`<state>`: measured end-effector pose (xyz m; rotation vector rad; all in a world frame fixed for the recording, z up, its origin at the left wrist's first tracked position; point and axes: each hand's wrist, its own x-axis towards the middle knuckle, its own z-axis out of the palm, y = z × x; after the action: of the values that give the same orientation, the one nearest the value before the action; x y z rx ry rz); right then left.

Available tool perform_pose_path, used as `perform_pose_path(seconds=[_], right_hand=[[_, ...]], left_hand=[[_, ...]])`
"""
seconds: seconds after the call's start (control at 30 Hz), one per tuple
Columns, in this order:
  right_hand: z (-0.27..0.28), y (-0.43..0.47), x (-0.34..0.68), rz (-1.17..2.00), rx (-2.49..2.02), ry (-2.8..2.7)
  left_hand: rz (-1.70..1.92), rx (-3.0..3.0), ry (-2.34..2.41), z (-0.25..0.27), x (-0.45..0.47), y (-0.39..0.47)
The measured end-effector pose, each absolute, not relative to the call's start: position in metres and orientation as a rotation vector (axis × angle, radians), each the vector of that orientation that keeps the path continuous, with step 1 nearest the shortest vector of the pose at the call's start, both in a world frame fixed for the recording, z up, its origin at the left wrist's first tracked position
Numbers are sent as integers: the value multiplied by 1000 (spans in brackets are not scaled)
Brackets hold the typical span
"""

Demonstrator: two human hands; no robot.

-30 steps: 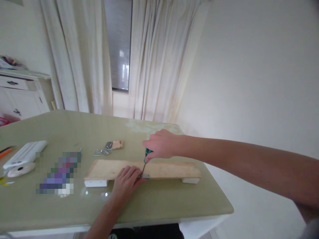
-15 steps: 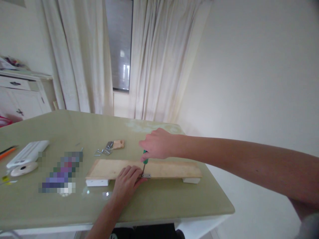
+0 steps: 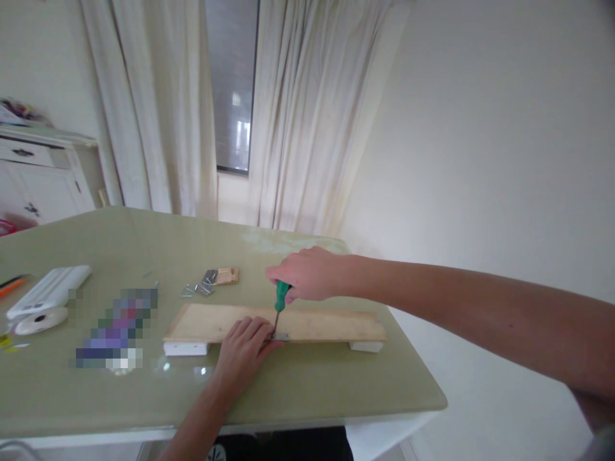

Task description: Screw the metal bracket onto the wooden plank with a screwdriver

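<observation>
A long pale wooden board lies across two white blocks on the table. My left hand grips the board's near edge, its fingers on top and its thumb beside a small metal plate that looks like a hinge. My right hand is closed on the green handle of a screwdriver. Its shaft points down, with the tip at the metal plate by my left fingers. Whatever lies right under the tip is too small to make out.
Behind the board are several loose screws, metal hinges and a small wooden piece. Further left lie a blurred-out item, a white roll and a white case. The table's right edge lies beyond the board.
My right hand has turned and loosened around the screwdriver, so more of the green handle shows. My left hand stays on the board. The view has shifted slightly.
</observation>
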<state>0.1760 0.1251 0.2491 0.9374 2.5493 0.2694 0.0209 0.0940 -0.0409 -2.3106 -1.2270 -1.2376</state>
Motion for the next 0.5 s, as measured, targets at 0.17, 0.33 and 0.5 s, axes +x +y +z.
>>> perform_pose_path(seconds=[0.17,0.33,0.5], right_hand=[[250,124,174,327,1010,2546],[253,120,170,312,891,2544],[252,121,167,316,909,2567]], left_hand=[[-1238,-2289,-1215,-39,21,94],[-1257,-2262,-1181,-38,22,94],[-1242,-2279,-1208,-39,21,94]])
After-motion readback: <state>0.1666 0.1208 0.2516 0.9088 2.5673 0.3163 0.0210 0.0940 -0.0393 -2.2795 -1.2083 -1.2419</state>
